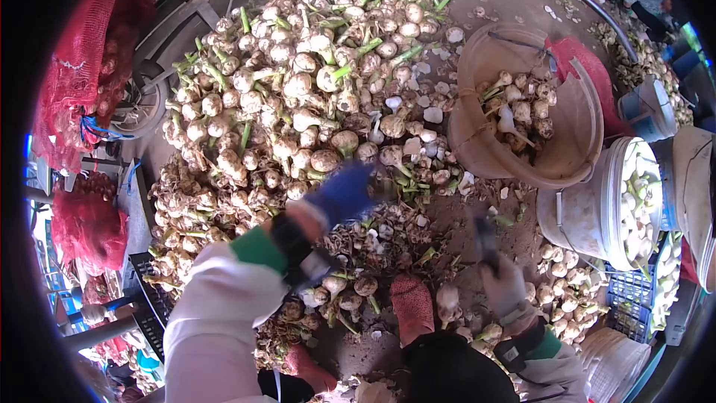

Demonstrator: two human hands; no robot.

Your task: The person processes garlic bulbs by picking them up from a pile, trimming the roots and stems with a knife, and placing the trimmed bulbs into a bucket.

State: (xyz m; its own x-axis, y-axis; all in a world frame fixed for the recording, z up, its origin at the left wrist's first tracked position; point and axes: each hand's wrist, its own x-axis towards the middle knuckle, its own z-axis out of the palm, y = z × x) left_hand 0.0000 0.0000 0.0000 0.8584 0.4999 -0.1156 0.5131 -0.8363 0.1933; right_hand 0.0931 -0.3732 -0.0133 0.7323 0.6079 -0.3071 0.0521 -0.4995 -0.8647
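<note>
My left hand (344,192), in a blue glove, reaches over the near edge of a large heap of garlic bulbs (298,86). Motion smears its fingers, so I cannot see whether they hold anything. My right hand (504,289), in a pale glove, is closed around a dark tool (486,242) that points up and away; blur hides its exact kind. Below and left of that hand, a single bulb (447,300) lies on the ground beside a red shoe (412,310). Dry skins and stem scraps cover the ground under the left hand.
A wide beige tub (470,153) with several bulbs stands right of the heap. Beyond it is a white bucket (570,216) filled with pale pieces, near a blue crate (630,306). More bulbs (570,280) lie at right. Red mesh sacks (82,75) stand at left.
</note>
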